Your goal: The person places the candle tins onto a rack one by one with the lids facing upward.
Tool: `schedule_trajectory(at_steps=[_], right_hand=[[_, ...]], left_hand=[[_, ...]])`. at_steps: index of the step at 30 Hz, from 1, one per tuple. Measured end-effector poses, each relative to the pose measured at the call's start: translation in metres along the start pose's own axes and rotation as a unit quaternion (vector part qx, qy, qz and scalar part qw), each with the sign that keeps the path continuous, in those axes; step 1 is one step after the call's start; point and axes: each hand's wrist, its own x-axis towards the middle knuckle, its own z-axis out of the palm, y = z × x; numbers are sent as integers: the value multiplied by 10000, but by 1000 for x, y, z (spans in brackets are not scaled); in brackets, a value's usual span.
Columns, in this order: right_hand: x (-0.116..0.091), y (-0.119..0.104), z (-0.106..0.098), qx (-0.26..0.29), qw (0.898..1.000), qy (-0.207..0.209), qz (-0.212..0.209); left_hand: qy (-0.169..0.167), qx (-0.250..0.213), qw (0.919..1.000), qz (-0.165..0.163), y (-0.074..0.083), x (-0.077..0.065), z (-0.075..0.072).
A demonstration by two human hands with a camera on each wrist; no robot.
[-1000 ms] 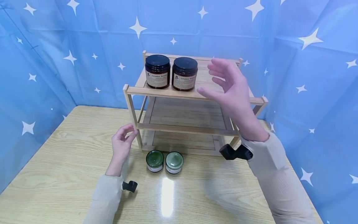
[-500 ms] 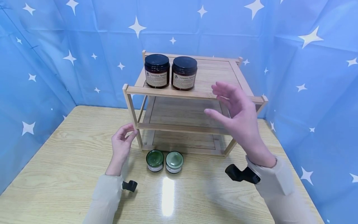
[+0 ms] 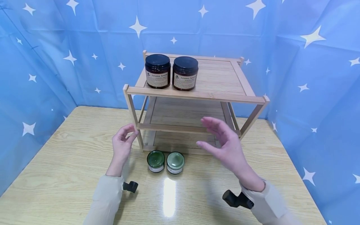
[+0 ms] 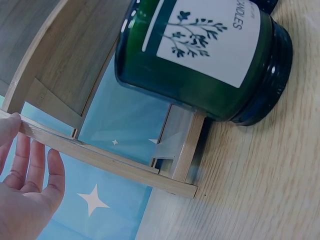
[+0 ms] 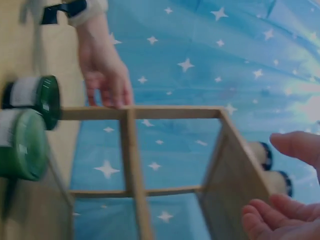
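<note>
My left hand (image 3: 121, 147) pinches the left front post of a wooden three-tier shelf rack (image 3: 222, 78); the left wrist view shows the thumb and fingers at the post (image 4: 95, 154). My right hand (image 3: 226, 147) hovers in front of the rack's right half, fingers spread, holding nothing. On the table before the rack stand a dark green candle jar (image 3: 156, 160) and, beside it, a pale green candle jar (image 3: 175, 162). "CANDLES" is legible on the dark green jar's label (image 4: 210, 37). Two brown jars with black lids, the left jar (image 3: 158, 73) and the right jar (image 3: 185, 75), stand on the top tier.
Pale wood-grain table (image 3: 70, 156) lies under everything. A blue curtain (image 3: 98, 40) with white stars closes off the back and sides. The rack's raised front rail (image 3: 197, 94) edges the top tier, and a middle tier (image 3: 185, 112) sits below it.
My right hand has come down from beside the top tier, past the front rail, to the height of the lower tiers, and lastly leftward. My left hand and the jars stay put.
</note>
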Motion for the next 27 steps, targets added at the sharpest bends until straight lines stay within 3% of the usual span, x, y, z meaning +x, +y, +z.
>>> schedule_trajectory(at_steps=[11, 22, 27], right_hand=[[-31, 35, 17, -28, 9957, -272, 884], [-50, 70, 37, 50, 9919, -501, 1165], [-57, 84, 47, 48, 9863, -602, 1537]], left_hand=[[9, 64, 10000, -75, 1, 0, 0], [-29, 110, 9999, -50, -1, 0, -1], [-40, 141, 9999, -18, -1, 0, -1]])
